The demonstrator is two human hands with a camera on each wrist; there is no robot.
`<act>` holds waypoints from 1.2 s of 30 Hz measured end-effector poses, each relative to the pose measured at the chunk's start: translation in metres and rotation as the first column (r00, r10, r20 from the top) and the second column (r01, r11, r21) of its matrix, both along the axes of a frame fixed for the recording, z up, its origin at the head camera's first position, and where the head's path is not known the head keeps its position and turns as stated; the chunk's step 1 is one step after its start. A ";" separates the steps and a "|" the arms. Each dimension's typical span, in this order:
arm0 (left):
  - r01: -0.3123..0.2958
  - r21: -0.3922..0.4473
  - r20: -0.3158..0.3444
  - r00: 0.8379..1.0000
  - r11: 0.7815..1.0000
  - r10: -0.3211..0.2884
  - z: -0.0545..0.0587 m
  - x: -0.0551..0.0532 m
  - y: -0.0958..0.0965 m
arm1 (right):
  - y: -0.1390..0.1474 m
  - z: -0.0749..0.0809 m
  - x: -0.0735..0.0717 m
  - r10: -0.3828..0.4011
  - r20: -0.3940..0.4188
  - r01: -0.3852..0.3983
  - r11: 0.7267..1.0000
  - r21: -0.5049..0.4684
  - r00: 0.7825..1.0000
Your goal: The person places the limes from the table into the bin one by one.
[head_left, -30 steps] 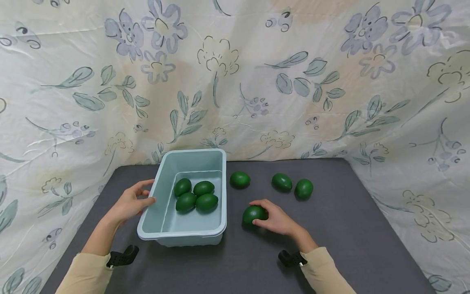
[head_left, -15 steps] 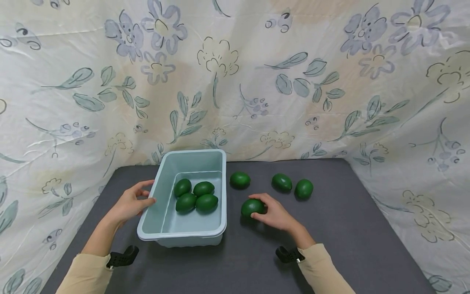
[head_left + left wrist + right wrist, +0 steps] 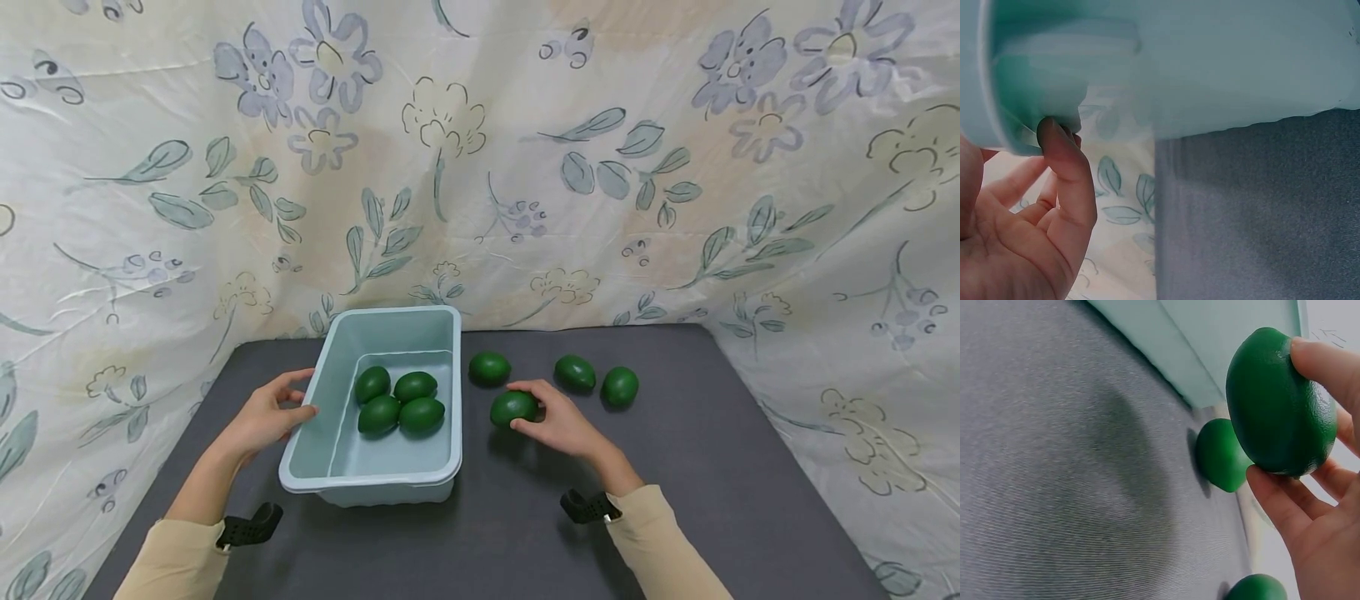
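Note:
In the head view my right hand holds a glossy green lime above the table, right of the bin. The right wrist view shows thumb and fingers gripping this lime at its sides, its shadow falling on the cloth below. My left hand grips the left rim of a pale blue-green plastic bin; from the left wrist, fingers curl in under that rim. Several limes lie grouped on the bin's floor.
On the dark grey table, one lime lies close to the bin's right wall. Two more, a lime and a neighbouring lime, sit farther right. A floral curtain hangs behind and around the table.
My right hand has lifted the lime off the table and moved it slightly up and away from me. The left hand and the bin have stayed put.

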State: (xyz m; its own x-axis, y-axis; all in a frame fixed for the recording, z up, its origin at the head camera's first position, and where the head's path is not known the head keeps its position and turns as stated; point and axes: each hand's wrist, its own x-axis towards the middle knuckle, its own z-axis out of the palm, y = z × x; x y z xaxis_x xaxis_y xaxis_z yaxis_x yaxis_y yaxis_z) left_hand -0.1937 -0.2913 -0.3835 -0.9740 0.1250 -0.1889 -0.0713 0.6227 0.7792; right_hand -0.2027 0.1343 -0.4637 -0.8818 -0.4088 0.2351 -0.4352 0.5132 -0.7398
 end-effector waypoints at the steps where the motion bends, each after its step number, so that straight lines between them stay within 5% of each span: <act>1: 0.002 -0.003 0.000 1.000 1.000 -0.002 0.000 0.000 0.000 | 0.000 0.002 -0.001 -0.001 -0.004 0.001 1.000 0.001 1.000; 18: 0.001 -0.013 -0.002 1.000 1.000 -0.001 0.001 0.002 0.000 | -0.003 0.036 -0.016 -0.016 -0.021 0.015 0.999 -0.041 1.000; 26: -0.002 -0.010 -0.002 1.000 1.000 0.002 0.001 0.002 0.000 | -0.020 0.080 -0.002 0.011 -0.006 -0.011 0.998 -0.069 1.000; 36: -0.008 -0.007 0.006 1.000 1.000 0.008 0.002 0.000 0.001 | -0.031 0.071 -0.030 0.001 -0.013 -0.002 0.999 -0.051 1.000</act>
State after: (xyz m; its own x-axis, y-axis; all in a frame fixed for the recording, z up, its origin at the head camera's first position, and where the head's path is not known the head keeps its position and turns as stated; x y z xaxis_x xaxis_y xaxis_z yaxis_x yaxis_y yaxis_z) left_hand -0.1937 -0.2901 -0.3817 -0.9738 0.1160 -0.1958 -0.0810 0.6274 0.7745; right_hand -0.2326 0.1030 -0.3925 -0.8780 -0.3970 0.2673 -0.4455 0.4740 -0.7595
